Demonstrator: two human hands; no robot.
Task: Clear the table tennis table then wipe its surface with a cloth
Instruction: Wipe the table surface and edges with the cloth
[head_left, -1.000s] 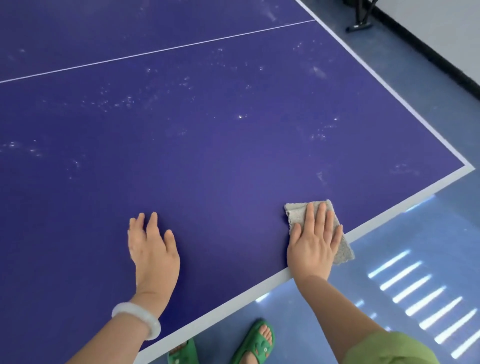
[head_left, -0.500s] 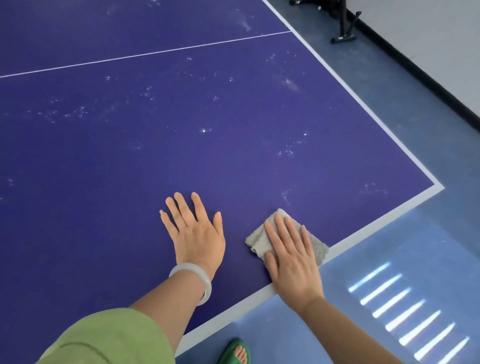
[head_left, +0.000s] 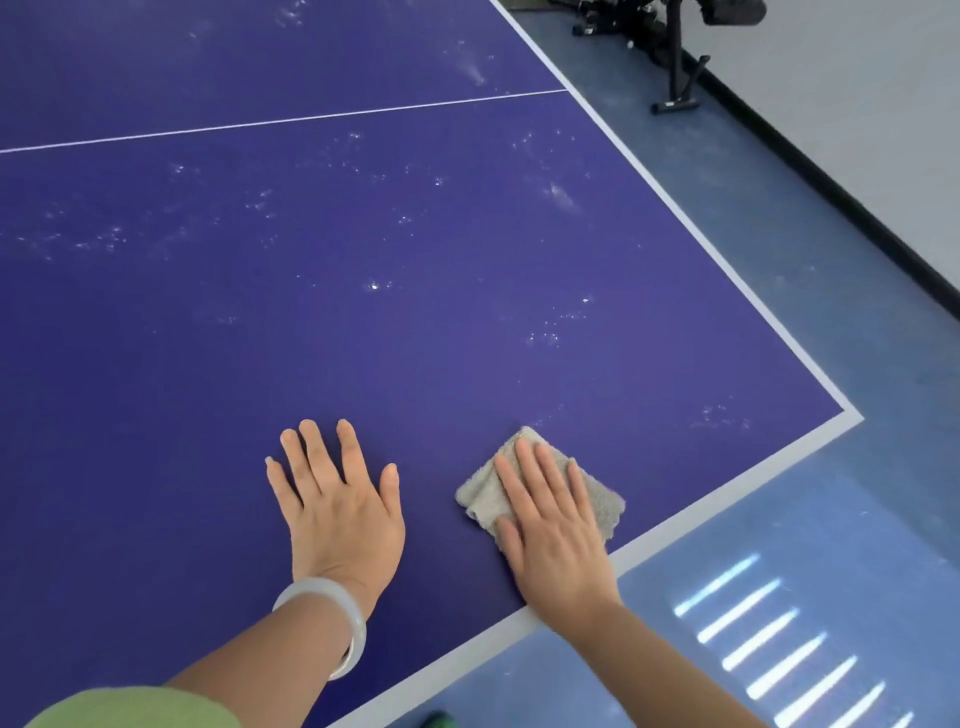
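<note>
Head view: right hand (head_left: 553, 540) flat on cloth (head_left: 597, 501).

A blue floor (head_left: 883, 364) is seen on the right. Far right, it is edged by a pale grey wall (head_left: 883, 104) with a black strip (head_left: 857, 208) along its bottom. A black stand (head_left: 675, 57) is set there. Bright light stripes (head_left: 769, 644) are thrown on the near floor.
</note>
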